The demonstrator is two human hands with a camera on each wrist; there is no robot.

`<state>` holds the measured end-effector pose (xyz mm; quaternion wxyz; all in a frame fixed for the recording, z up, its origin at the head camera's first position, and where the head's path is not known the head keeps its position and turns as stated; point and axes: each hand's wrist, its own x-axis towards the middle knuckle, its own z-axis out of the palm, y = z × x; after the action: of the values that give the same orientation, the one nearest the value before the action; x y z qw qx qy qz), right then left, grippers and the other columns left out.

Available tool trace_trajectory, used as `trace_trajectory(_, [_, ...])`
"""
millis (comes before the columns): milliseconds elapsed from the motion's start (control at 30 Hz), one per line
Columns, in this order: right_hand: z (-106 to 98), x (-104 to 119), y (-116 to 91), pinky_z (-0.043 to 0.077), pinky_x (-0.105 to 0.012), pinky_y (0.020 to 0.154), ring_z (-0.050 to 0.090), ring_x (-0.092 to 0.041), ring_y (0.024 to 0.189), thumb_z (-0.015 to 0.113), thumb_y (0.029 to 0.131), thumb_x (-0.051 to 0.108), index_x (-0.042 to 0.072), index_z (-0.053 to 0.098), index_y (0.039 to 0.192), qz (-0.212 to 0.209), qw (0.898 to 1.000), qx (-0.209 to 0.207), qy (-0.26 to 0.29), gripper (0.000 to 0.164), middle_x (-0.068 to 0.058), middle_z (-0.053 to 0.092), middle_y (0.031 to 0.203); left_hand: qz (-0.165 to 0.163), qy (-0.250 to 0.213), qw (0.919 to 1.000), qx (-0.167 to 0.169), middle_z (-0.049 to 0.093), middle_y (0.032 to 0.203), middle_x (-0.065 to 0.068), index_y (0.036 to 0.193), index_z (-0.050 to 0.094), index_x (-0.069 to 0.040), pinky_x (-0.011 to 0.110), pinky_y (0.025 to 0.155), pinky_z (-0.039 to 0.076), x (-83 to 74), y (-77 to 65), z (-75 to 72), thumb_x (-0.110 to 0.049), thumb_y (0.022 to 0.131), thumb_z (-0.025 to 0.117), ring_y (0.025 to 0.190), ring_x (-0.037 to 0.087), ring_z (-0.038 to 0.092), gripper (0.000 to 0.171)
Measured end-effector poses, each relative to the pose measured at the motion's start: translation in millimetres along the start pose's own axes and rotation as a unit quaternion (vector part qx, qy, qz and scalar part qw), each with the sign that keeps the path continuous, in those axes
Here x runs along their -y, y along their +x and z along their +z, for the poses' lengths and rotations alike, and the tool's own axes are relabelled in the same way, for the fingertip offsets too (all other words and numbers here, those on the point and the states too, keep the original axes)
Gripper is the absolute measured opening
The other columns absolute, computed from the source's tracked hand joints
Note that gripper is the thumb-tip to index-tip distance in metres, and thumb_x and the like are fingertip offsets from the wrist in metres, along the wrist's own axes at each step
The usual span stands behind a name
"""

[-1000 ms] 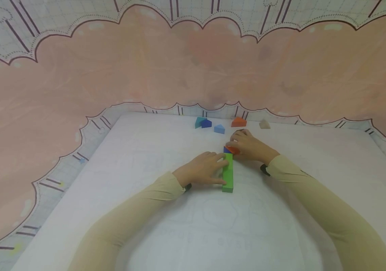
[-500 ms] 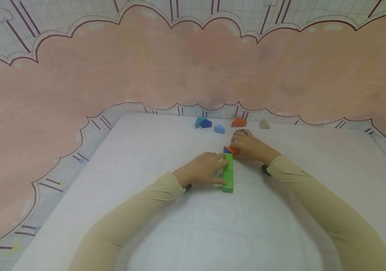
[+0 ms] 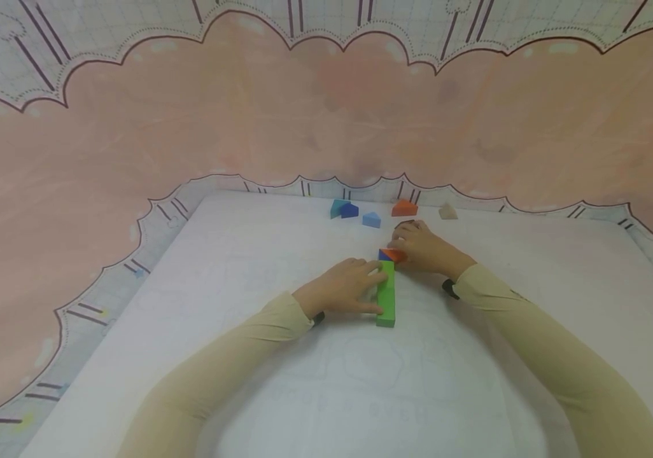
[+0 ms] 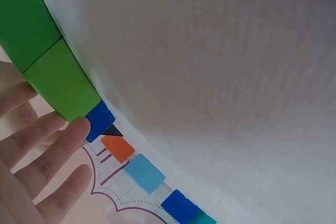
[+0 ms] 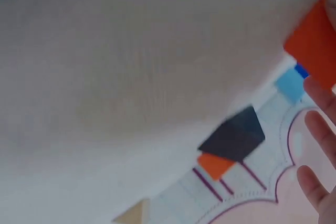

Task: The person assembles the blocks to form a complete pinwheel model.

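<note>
White tabletop (image 3: 269,242) fills the lower frame of the head view, with a pinkish patterned cloth (image 3: 326,114) behind it. Just right of centre stands a line of green blocks (image 3: 386,296), laid end to end; the left wrist view shows a seam between two shades. Against their upper end sit a blue wedge (image 3: 384,256) and, to its right, an orange wedge (image 3: 395,256), slanted faces together. From the left, the left hand (image 3: 338,286) rests its spread fingers and thumb against the green blocks, not wrapped round them. From the right, the right hand (image 3: 426,248) pinches the orange wedge between thumb and forefinger, its other fingers extended. A black block (image 5: 236,134) lies near those fingers, mostly hidden by the hand in the head view. Farther up, along the table's back edge, from left to right, are a teal block (image 3: 337,207), a dark blue block (image 3: 350,210), a light blue block (image 3: 371,220), an orange block (image 3: 404,208) and a beige block (image 3: 448,212).
</note>
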<state>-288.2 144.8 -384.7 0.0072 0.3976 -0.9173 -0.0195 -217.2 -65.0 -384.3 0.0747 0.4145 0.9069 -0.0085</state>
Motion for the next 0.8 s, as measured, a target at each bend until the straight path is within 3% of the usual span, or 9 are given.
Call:
trace_trajectory(167, [-12.4,-14.3,-7.5,0.035,-0.058,0.102,0.048,-0.034,0.12,0.076,0.078,0.029,0.007,0.064,0.116,0.006,1.0,-0.028,0.001,0.045,-0.014,0.061,0.122,0.003,0.007,1.0,-0.004,0.041,0.146,0.01,0.134,0.045,-0.019,0.041,0.11,0.035,0.5,1.3,2.0,-0.064,0.085,0.051,0.13,0.026,0.045,0.067])
trace_trajectory(433, [-24.7,-45.2,-8.8,0.028,-0.062,0.104,0.047,-0.038,0.117,0.077,0.077,0.023,0.004,0.066,0.109,0.057,0.995,-0.074,0.015,0.039,-0.018,0.061,0.115,-0.004,-0.002,1.0,0.008,0.037,0.149,0.009,0.137,0.043,-0.02,0.042,0.113,0.032,0.1,0.4,-0.7,-0.062,0.086,0.052,0.134,0.026,0.041,0.067])
trace_trajectory(567, [-18.9,-54.4,-1.7,0.029,-0.061,0.104,0.047,-0.036,0.117,0.075,0.078,0.027,0.005,0.067,0.107,0.077,0.995,-0.063,0.01,0.037,-0.017,0.061,0.115,-0.008,-0.007,0.9998,0.014,0.036,0.15,0.009,0.138,0.042,-0.02,0.042,0.114,0.03,0.2,-0.1,-1.4,-0.062,0.085,0.053,0.135,0.027,0.04,0.068])
trace_trajectory(800, [-10.5,-56.0,13.0,0.029,-0.061,0.105,0.047,-0.037,0.117,0.074,0.079,0.029,0.004,0.066,0.111,0.115,0.993,-0.006,0.014,0.041,-0.018,0.061,0.117,-0.005,-0.006,0.9999,0.011,0.037,0.149,0.009,0.138,0.043,-0.019,0.041,0.114,0.031,-1.0,-0.6,-1.1,-0.061,0.085,0.053,0.133,0.026,0.041,0.068])
